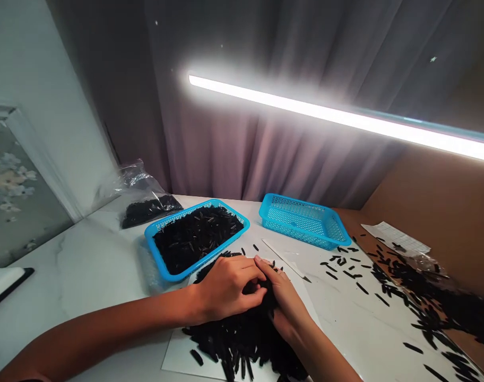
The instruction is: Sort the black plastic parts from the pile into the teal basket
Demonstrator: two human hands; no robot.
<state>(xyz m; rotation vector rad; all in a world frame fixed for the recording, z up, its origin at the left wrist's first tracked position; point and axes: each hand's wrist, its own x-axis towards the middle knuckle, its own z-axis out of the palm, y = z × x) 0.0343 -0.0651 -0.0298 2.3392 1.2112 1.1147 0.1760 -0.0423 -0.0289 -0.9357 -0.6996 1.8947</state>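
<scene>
A heap of small, elongated black pieces [245, 334] lies on a white sheet [178, 350] in front of me. My left hand [236, 286] is over the heap, its fingers curled and its thumb bent inward around some black pieces. From the right, my right hand [284, 297] closes against the same pieces, its fingertips meeting those of the left. What lies between the palms is partly hidden. Just beyond my left hand stands a blue basket [172, 277] filled with similar black pieces.
A second blue basket [305, 233] shows its mesh floor at the back. A clear plastic bag [140, 183] of black pieces sits at back left. More pieces [425, 297] spread along the right side, near a crumpled white paper [397, 239]. A bright tube light [325, 114] hangs above.
</scene>
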